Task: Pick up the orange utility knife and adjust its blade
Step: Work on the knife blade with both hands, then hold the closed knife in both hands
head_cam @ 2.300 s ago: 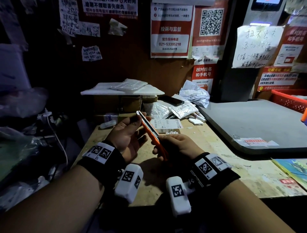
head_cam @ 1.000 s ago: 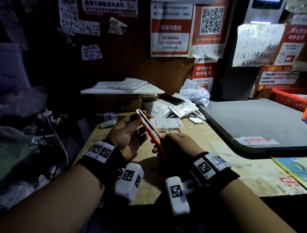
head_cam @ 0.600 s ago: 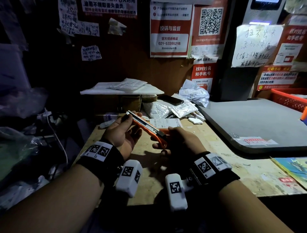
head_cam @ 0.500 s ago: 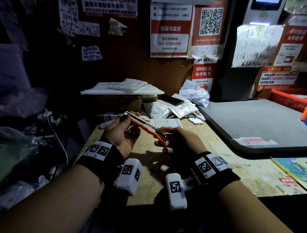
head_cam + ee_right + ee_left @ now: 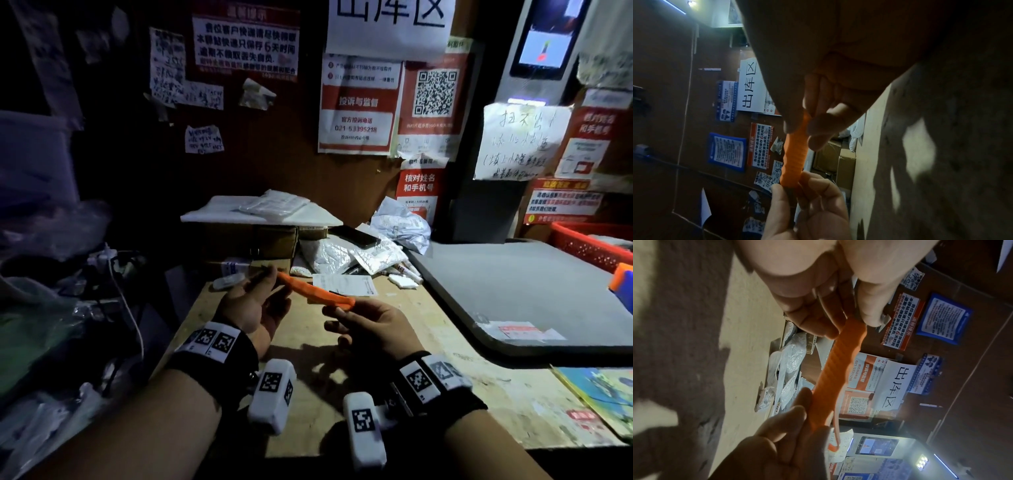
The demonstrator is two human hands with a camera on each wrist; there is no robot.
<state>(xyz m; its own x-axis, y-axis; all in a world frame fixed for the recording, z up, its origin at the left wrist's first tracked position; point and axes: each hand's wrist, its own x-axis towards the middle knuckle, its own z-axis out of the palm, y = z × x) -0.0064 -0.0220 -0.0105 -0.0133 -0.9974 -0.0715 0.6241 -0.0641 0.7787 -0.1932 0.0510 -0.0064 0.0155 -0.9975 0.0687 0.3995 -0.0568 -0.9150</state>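
Note:
The orange utility knife (image 5: 317, 294) hangs nearly level above the wooden table (image 5: 308, 404), held between both hands. My left hand (image 5: 263, 294) pinches its far, blade end with thumb and fingers. My right hand (image 5: 346, 315) pinches the near end. In the left wrist view the ribbed orange body (image 5: 835, 371) runs from my left fingers (image 5: 813, 318) down to my right hand (image 5: 789, 426), with a thin orange loop (image 5: 835, 439) trailing off it. The right wrist view shows the knife (image 5: 794, 155) the same way. The blade is hidden; I cannot tell how far it is out.
Behind the hands lie white mailer bags (image 5: 346, 253), a paper slip (image 5: 342, 284), a dark phone (image 5: 354, 236) and cardboard boxes (image 5: 260, 240) under a white sheet. A grey board (image 5: 513, 294) covers the table's right side, a red basket (image 5: 592, 243) behind it. Cables crowd the left.
The knife has swung from steeply tilted to nearly level and turned its plain ribbed side up. Both hands moved apart to its ends. The head camera tipped up, showing more wall.

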